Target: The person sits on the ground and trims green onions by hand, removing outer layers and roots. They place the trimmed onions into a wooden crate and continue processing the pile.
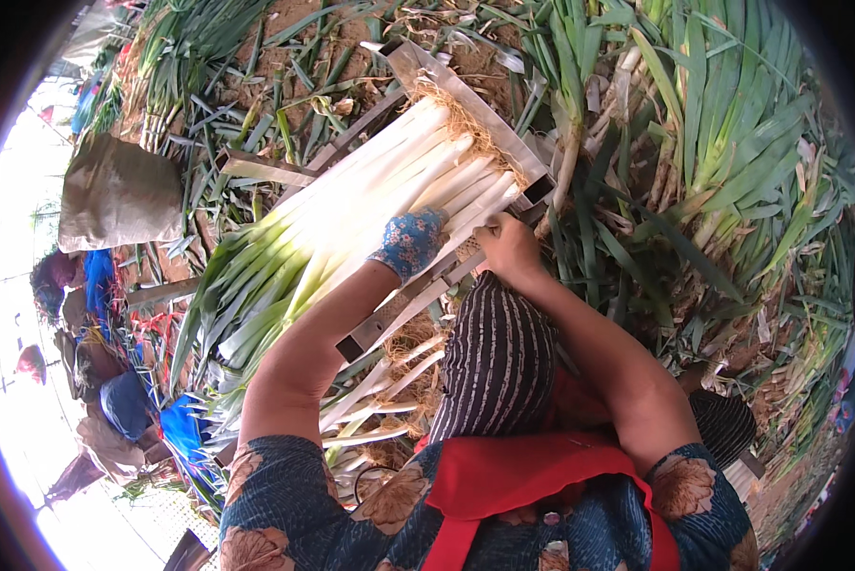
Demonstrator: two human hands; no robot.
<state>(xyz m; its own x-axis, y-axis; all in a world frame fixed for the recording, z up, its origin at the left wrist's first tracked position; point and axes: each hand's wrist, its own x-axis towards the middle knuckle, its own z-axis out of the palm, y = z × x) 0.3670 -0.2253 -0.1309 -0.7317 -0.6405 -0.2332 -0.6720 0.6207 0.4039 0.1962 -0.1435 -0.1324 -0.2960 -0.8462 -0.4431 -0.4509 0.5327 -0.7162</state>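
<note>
A layer of long white-stalked green onions (370,178) lies across a metal frame (463,93), with the roots (463,128) against its far flat bar and the green leaves (249,285) fanning out at lower left. My left hand (409,239), in a blue flowered glove, rests on the stalks near the frame's near side; its fingertips are partly lost among them. Bare and curled, my right hand (509,246) is at the frame's near rail, beside the root end of the nearest stalk. Whether its fingers pinch anything is hidden.
Loose green onions (727,128) are heaped on the right, and more rooted stalks (377,410) lie below the frame. Cut leaves litter the soil (292,28). A grey-brown sack (120,193) stands at left, near blue plastic (181,425). My striped-clad knee (498,357) is close under the right hand.
</note>
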